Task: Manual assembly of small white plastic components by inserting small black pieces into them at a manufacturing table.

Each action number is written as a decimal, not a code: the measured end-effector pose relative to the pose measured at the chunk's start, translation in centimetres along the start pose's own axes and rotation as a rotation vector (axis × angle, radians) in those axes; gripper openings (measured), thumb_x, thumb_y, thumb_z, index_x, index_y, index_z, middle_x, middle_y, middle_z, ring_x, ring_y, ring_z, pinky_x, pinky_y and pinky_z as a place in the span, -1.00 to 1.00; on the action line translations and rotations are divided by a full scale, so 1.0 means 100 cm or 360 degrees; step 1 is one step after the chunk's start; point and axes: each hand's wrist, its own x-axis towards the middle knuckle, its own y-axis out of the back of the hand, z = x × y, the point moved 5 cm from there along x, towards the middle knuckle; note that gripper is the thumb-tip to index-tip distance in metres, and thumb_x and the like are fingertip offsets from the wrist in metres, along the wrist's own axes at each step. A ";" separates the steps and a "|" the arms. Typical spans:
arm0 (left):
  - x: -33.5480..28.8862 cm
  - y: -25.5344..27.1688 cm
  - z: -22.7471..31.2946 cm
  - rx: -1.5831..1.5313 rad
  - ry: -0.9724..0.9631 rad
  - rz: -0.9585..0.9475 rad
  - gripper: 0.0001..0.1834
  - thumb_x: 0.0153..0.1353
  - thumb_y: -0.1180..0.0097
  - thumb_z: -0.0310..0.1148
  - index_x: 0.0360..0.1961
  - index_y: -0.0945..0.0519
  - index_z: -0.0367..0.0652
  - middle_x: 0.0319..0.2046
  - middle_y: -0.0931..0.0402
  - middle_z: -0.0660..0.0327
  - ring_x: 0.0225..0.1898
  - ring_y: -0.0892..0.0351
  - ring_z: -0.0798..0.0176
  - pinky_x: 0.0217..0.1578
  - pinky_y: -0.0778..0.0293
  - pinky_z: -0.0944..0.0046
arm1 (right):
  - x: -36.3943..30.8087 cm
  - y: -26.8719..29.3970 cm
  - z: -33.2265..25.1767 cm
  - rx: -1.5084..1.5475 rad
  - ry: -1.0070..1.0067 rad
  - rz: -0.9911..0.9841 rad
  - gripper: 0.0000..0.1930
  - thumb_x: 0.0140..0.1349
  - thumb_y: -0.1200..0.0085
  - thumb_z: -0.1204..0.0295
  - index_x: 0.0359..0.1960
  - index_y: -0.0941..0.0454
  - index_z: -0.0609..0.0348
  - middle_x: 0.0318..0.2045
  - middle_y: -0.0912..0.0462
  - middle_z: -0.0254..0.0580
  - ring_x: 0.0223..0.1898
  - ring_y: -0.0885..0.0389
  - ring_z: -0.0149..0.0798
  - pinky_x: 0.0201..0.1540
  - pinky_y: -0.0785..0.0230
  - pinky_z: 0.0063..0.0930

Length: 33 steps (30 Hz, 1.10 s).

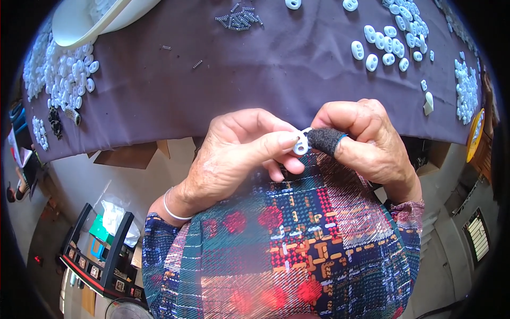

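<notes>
My left hand (234, 143) pinches a small white plastic cord lock (301, 145) with two holes between thumb and fingers, just above my lap. The right hand (369, 135) closes on the same piece from the other side. Black cloth (325, 141) is wrapped round the right thumb, and its tip presses against the cord lock. The fingers partly hide the piece, so I cannot see whether a spring is inside. Small dark metal springs (239, 20) lie in a heap at the far middle of the table. Two loose springs, one of them here (197, 65), rest nearer.
The table has a dark purple cloth (159, 95). White plastic parts (69, 77) are heaped at left beside a white basin (79, 29). More two-hole cord locks (390, 42) lie far right, and smaller white parts (466, 90) at the right edge. Below stands a cardboard box (127, 156).
</notes>
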 end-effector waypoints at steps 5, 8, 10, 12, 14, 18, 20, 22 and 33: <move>0.000 -0.001 0.001 0.0127 -0.0029 0.0057 -0.85 0.17 -0.12 -0.43 -0.30 -0.54 -0.32 -0.40 -0.57 0.14 -0.40 -0.60 0.35 -0.46 -0.50 0.48 | -0.001 -0.003 0.006 -0.0001 0.0089 0.0054 -0.83 -0.09 0.06 0.48 -0.50 -0.48 0.37 -0.68 -0.47 -0.13 -0.63 -0.42 -0.37 -0.53 -0.23 -0.49; -0.002 0.000 0.001 0.0200 -0.0122 0.0122 -0.86 0.15 -0.13 -0.46 -0.31 -0.54 -0.33 -0.41 -0.57 0.15 -0.41 -0.59 0.37 -0.45 -0.50 0.47 | 0.000 -0.005 0.007 -0.0003 0.0167 0.0105 -0.83 -0.02 0.01 0.44 -0.53 -0.46 0.35 -0.71 -0.44 -0.27 -0.65 -0.39 -0.48 -0.57 -0.16 -0.56; -0.004 0.001 0.001 0.0240 -0.0183 0.0163 -0.86 0.15 -0.13 -0.47 -0.31 -0.55 -0.33 -0.42 -0.57 0.15 -0.42 -0.59 0.38 -0.45 -0.50 0.48 | 0.001 -0.005 0.005 -0.0023 0.0190 0.0107 -0.83 -0.02 0.01 0.44 -0.52 -0.46 0.35 -0.70 -0.45 -0.26 -0.64 -0.39 -0.48 -0.56 -0.17 -0.57; -0.004 0.003 0.000 0.0253 -0.0272 0.0194 -0.86 0.16 -0.13 -0.48 -0.30 -0.54 -0.33 -0.42 -0.57 0.16 -0.44 -0.58 0.39 -0.44 -0.50 0.48 | 0.002 -0.007 0.004 -0.0050 0.0138 0.0039 -0.78 -0.10 0.11 0.52 -0.42 -0.49 0.37 -0.61 -0.53 0.03 -0.56 -0.52 -0.19 -0.46 -0.32 -0.38; -0.004 0.004 0.000 0.0249 -0.0328 0.0214 -0.86 0.16 -0.12 -0.47 -0.30 -0.54 -0.34 -0.43 -0.57 0.17 -0.45 -0.58 0.40 -0.44 -0.51 0.48 | 0.004 -0.008 0.005 -0.0069 0.0181 0.0071 -0.79 -0.10 0.11 0.52 -0.42 -0.49 0.36 -0.60 -0.53 0.02 -0.55 -0.52 -0.18 -0.45 -0.32 -0.38; -0.005 0.006 0.002 0.0224 -0.0470 0.0244 -0.86 0.16 -0.12 -0.48 -0.29 -0.54 -0.34 -0.43 -0.57 0.17 -0.45 -0.58 0.40 -0.44 -0.51 0.48 | 0.008 -0.010 0.010 -0.0052 0.0319 0.0167 -0.81 -0.07 0.10 0.52 -0.42 -0.49 0.35 -0.61 -0.53 -0.01 -0.56 -0.51 -0.22 -0.46 -0.31 -0.39; -0.004 0.007 0.001 0.0215 -0.0526 0.0254 -0.86 0.16 -0.12 -0.48 -0.29 -0.54 -0.34 -0.43 -0.57 0.17 -0.46 -0.58 0.40 -0.44 -0.51 0.49 | 0.009 -0.011 0.007 -0.0010 0.0261 0.0147 -0.82 -0.06 0.10 0.53 -0.42 -0.49 0.35 -0.61 -0.53 -0.03 -0.56 -0.50 -0.25 -0.47 -0.31 -0.40; -0.005 0.008 0.002 0.0207 -0.0588 0.0265 -0.87 0.16 -0.13 -0.49 -0.29 -0.54 -0.34 -0.42 -0.57 0.17 -0.46 -0.58 0.40 -0.44 -0.51 0.49 | 0.010 -0.013 0.005 0.0028 0.0209 0.0126 -0.83 -0.05 0.10 0.54 -0.41 -0.49 0.34 -0.62 -0.52 -0.04 -0.56 -0.49 -0.27 -0.47 -0.30 -0.41; -0.005 0.009 0.016 0.0238 -0.0715 0.0278 -0.88 0.16 -0.12 -0.46 -0.34 -0.53 -0.32 -0.43 -0.56 0.16 -0.45 -0.57 0.40 -0.44 -0.51 0.51 | 0.017 -0.010 -0.010 -0.0315 0.0789 0.0267 -0.87 0.03 -0.03 0.50 -0.39 -0.47 0.31 -0.66 -0.47 -0.27 -0.61 -0.45 -0.50 -0.59 -0.22 -0.62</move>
